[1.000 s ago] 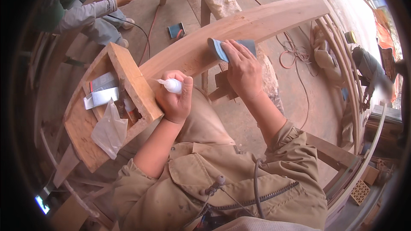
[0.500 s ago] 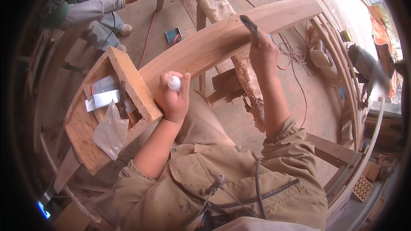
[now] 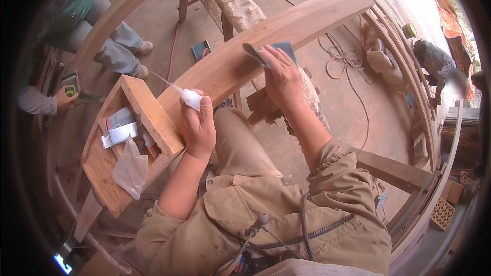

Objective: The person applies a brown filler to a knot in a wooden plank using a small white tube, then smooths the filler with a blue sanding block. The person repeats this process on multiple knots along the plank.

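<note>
A long curved wooden board (image 3: 322, 13) stretches from beside the wooden box up to the far right. My left hand (image 3: 198, 132) is closed round a small white squeeze bottle (image 3: 191, 99), its thin nozzle pointing up and left over the board's near end. My right hand (image 3: 283, 79) grips a dark sheet of sandpaper (image 3: 285, 51) at the board's near edge. One end of the sheet curls up left of the fingers. Whether it presses on the wood, I cannot tell. Sawdust-like specks lie on the board between my hands.
On my left an open wooden box (image 3: 153, 115) holds small cartons (image 3: 121, 134) and a plastic bag (image 3: 131, 168). A co-worker's hand (image 3: 65, 97) holds a yellow-green and black object at the left. Cords (image 3: 340, 64) coil on the floor; another person (image 3: 432, 59) bends at far right.
My right hand has come left and lower, and the sandpaper has spread out under its fingers. My left hand has tipped the bottle so its nozzle shows. The co-worker's hand has moved toward the left edge.
</note>
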A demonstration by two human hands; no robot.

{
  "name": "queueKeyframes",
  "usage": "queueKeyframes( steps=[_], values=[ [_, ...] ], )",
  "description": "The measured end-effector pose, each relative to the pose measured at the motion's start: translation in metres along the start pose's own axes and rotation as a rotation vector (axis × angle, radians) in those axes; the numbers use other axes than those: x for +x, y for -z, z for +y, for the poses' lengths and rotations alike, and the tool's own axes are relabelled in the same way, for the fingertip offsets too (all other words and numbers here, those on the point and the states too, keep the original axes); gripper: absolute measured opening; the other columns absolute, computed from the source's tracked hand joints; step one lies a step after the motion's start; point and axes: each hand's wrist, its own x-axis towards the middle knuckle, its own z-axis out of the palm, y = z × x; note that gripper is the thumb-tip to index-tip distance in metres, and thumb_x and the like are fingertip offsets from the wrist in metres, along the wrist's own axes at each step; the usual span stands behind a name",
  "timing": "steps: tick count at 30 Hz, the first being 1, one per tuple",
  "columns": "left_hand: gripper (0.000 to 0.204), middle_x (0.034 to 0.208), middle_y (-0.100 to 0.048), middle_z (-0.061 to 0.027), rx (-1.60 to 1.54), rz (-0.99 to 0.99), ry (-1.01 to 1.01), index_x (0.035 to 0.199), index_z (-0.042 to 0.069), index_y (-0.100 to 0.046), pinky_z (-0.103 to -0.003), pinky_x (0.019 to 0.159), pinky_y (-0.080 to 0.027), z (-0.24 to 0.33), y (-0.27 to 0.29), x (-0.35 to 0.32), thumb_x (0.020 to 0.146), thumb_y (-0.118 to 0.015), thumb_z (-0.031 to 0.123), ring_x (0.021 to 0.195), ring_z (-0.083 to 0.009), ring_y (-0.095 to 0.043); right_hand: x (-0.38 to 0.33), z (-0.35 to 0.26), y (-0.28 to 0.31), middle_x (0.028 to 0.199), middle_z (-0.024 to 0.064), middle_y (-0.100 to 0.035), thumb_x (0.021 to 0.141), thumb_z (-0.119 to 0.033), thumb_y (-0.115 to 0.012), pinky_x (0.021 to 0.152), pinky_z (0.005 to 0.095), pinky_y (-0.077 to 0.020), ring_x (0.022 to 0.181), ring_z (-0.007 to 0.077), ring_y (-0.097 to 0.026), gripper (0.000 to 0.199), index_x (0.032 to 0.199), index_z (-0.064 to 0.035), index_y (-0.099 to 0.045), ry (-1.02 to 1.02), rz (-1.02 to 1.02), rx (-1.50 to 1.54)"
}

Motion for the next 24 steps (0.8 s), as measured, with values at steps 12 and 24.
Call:
queueKeyframes(
  steps=[12,24],
  values=[
    [0.034,0.091,-0.056,-0.0058,-0.153,-0.210,0.099,0.118,-0.002,-0.049,-0.028,0.073,-0.044,0.033,-0.007,-0.003,0.101,-0.045,0.027,0.076,-0.0144,-0.050,-0.006,0.003,0.003,0.108,0.0099,-0.068,0.076,0.004,-0.057,0.099,0.0395,-0.0466,0.109,0.0237,-0.062,0.032,0.106,-0.0043,-0.063,0.009,0.046,0.010],
    [0.026,0.068,-0.051,0.0014,0.025,-0.242,0.175,0.094,0.002,-0.055,-0.024,0.054,-0.037,0.049,-0.014,0.010,0.097,-0.056,0.028,0.061,-0.0045,-0.042,-0.084,0.065,0.020,0.075,0.0171,-0.060,0.087,-0.008,-0.059,0.062,0.0392,-0.0464,0.067,0.0337,-0.058,0.011,0.094,-0.0026,-0.065,-0.459,0.387,-0.013]
  ],
)
